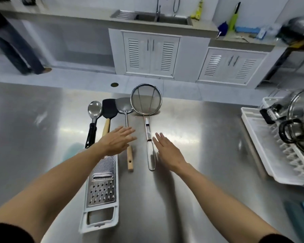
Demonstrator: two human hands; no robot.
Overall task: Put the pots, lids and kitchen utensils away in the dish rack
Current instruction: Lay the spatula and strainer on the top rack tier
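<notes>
Stainless steel covers the whole worktop [42, 120], smooth, glossy and likely slick under metal. Nearest lies the flat white-framed steel box grater [102, 186], rigid, with sharp perforations; it is best lifted by its plastic frame. Above its far end hovers the left hand [117, 141], fingers straight and spread, holding nothing. The right hand [167, 150] is likewise flat and empty, just beside the polished handle of the round wire-mesh strainer [146, 99]. That strainer looks light, but its fine mesh would dent, so the stiff handle is the place to grasp.

Between the hands lies the steel turner with a wooden handle [125, 106], the wood offering a surer hold than the thin shank. Farther left sit the black silicone spatula with a pale wood handle [109, 109], soft at the blade, and the shiny steel spoon with a black handle [94, 109].

At the right edge the white plastic dish rack [263, 155] already holds what seem, through blur, to be steel pots and a glass lid [300, 120]. All five utensils are not yet racked.
</notes>
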